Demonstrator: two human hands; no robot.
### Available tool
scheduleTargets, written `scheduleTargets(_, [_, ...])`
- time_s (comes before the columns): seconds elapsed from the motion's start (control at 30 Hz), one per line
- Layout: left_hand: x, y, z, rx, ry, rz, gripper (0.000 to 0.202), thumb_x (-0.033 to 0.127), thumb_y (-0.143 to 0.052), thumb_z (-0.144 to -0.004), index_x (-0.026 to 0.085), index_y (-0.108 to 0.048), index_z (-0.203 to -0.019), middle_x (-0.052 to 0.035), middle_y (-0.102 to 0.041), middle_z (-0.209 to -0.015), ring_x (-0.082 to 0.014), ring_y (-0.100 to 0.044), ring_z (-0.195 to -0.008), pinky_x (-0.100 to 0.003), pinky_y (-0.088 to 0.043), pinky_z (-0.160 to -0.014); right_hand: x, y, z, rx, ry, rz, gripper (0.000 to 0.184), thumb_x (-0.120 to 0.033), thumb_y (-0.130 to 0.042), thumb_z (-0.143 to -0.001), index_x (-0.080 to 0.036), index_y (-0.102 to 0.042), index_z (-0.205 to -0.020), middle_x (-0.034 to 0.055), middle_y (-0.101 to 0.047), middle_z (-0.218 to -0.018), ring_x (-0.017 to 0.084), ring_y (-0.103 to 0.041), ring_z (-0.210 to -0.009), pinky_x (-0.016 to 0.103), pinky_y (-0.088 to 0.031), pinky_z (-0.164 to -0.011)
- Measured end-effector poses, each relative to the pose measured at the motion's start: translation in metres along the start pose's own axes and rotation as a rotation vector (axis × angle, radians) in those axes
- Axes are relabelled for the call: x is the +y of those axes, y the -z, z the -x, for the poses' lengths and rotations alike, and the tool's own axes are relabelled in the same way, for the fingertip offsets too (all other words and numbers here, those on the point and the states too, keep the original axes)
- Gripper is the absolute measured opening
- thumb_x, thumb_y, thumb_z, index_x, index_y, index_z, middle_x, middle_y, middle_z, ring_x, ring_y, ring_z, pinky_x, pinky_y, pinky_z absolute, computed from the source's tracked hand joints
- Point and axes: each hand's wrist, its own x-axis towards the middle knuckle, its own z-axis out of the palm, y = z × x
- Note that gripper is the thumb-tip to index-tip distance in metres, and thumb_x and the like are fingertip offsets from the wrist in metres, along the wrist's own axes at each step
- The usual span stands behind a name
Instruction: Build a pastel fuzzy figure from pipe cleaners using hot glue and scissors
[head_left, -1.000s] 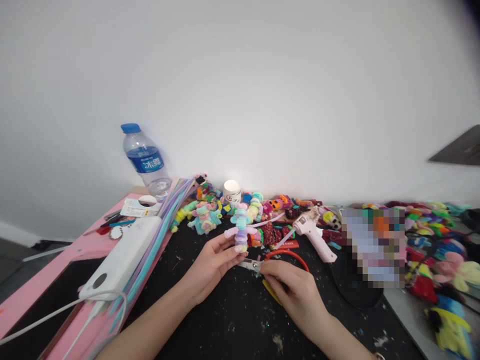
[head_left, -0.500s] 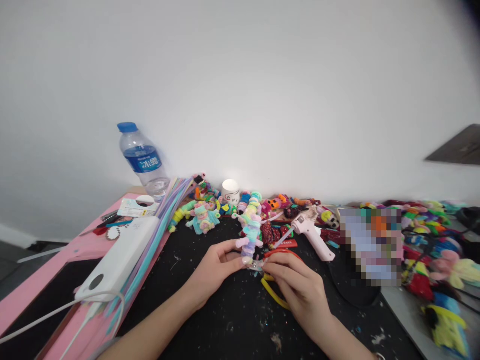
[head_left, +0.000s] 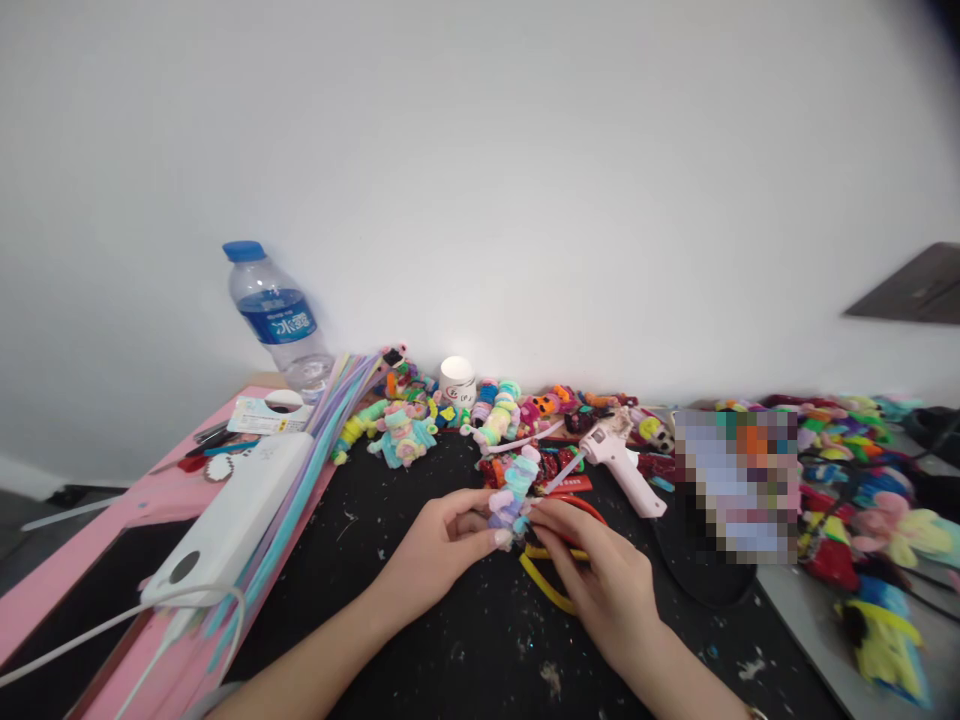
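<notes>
Between both hands is a small pastel pipe-cleaner figure [head_left: 516, 485] in lilac, pink and light blue, tilted to the right. My left hand [head_left: 450, 535] pinches its lower left side between thumb and fingers. At its lower right, my right hand [head_left: 592, 555] is closed, with the fingertips together on the figure's edge; the exact grip point is partly hidden. Something small and greyish shows at the figure's lower end, too small to name. Close behind the right fingers lies a tool with red and yellow handles [head_left: 546, 580], partly covered by that hand.
A pink glue gun [head_left: 634, 475] lies right of the hands. Along the wall stand a paper cup [head_left: 457, 382], several pipe-cleaner figures [head_left: 403, 435] and a water bottle [head_left: 279, 318]. Pipe cleaners [head_left: 319, 470] and a white power strip [head_left: 229, 520] lie at left; more figures [head_left: 885, 640] at right.
The figure has tipped from upright to a rightward lean and sits lower behind the fingers. My right fingertips have moved from the clear bit at its base to the figure's side.
</notes>
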Motion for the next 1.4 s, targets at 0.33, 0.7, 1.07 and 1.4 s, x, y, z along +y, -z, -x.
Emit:
scheduleTargets(0.33, [-0.003, 0.001, 0.000, -0.018, 0.016, -0.007, 0.035, 0.025, -0.069, -0.072, 0.014, -0.065, -0.105, -0.0067, -0.069, -0.089, -0.0218, -0.061, -0.086, -0.035, -0.045, -0.082, -0.001, -0.003, -0.003, -0.001, 0.013, 0.000, 0.017, -0.012, -0.055, -0.084, -0.018, -0.058, -0.100, 0.0052, -0.068, -0.089, 0.016, -0.066, -0.080, 0.025, -0.054, -0.073])
scheduleTargets(0.7, [0.008, -0.004, 0.005, -0.027, 0.093, 0.208, 0.034, 0.024, -0.068, -0.075, 0.017, -0.065, -0.108, -0.0065, -0.066, -0.099, -0.0186, -0.058, -0.089, -0.035, -0.046, -0.086, -0.002, 0.001, -0.007, 0.029, 0.079, -0.074, 0.020, -0.006, -0.057, -0.081, -0.014, -0.063, -0.098, 0.0097, -0.063, -0.093, 0.017, -0.061, -0.086, 0.025, -0.052, -0.076])
scheduleTargets(1.07, [0.008, -0.006, 0.005, -0.053, 0.128, 0.297, 0.025, 0.021, -0.068, -0.075, 0.017, -0.068, -0.099, -0.0053, -0.067, -0.097, -0.0158, -0.058, -0.088, -0.032, -0.047, -0.085, -0.001, -0.002, -0.007, 0.040, 0.100, -0.132, 0.025, -0.001, -0.057, -0.079, -0.014, -0.064, -0.099, 0.0098, -0.062, -0.093, 0.017, -0.061, -0.085, 0.026, -0.053, -0.073])
scheduleTargets(1.4, [0.008, -0.006, 0.006, -0.061, 0.150, 0.298, 0.030, 0.021, -0.069, -0.074, 0.018, -0.067, -0.104, -0.0047, -0.066, -0.095, -0.0157, -0.058, -0.087, -0.033, -0.046, -0.085, -0.003, -0.001, -0.008, 0.038, 0.114, -0.147, 0.023, 0.000, -0.058, -0.078, -0.013, -0.065, -0.096, 0.0094, -0.064, -0.090, 0.017, -0.061, -0.083, 0.026, -0.053, -0.073])
